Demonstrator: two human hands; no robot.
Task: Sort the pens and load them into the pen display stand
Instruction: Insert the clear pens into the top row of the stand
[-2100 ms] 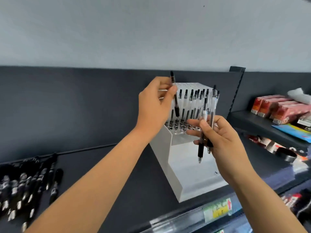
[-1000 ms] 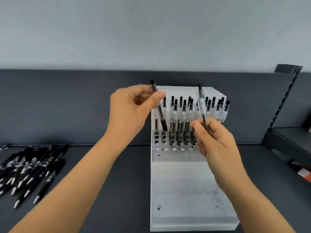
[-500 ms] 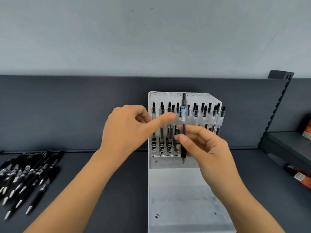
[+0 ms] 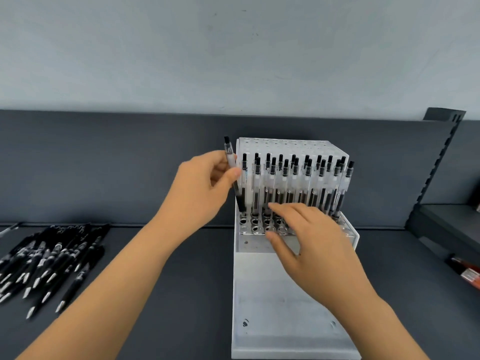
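- Fingers (image 4: 219, 158) of the left hand (image 4: 200, 190) curled, thumb pressed against them, pinching one pen (image 4: 229, 155) by its clear upper barrel, just left of centre frame.
- Pinched pen near upright, leaning slightly. Black clicker end on top, black grip end down at the front left corner of the hole grid. Cannot tell whether the tip sits in a hole.
- Fingers (image 4: 285, 211) of the right hand (image 4: 317, 250) spread and loosely straight, grasping nothing, right of centre frame.
- Fingertips up by the lower barrels of the front row, thumb low by the front edge of the hole grid. Actual contact not clear.
- Lower left of the frame: loose pens (image 4: 52, 263), black with silver tips, heaped flat on the dark grey shelf (image 4: 187, 307), tips toward the lower left corner, well apart from the stand.
- Centre to lower centre: white pen display stand (image 4: 259, 287) standing on the shelf, with a plain sloped front face and a grid of round holes above it, partly under the right hand.
- Behind the hole grid: loaded pens (image 4: 322, 183) upright in several rows across the full width of the stand, clear barrels, black clickers on top.
- Upper right: dark slotted upright (image 4: 441, 162) at the shelf's end.
- Right edge, lower down: a red package (image 4: 468, 275), mostly cut off.
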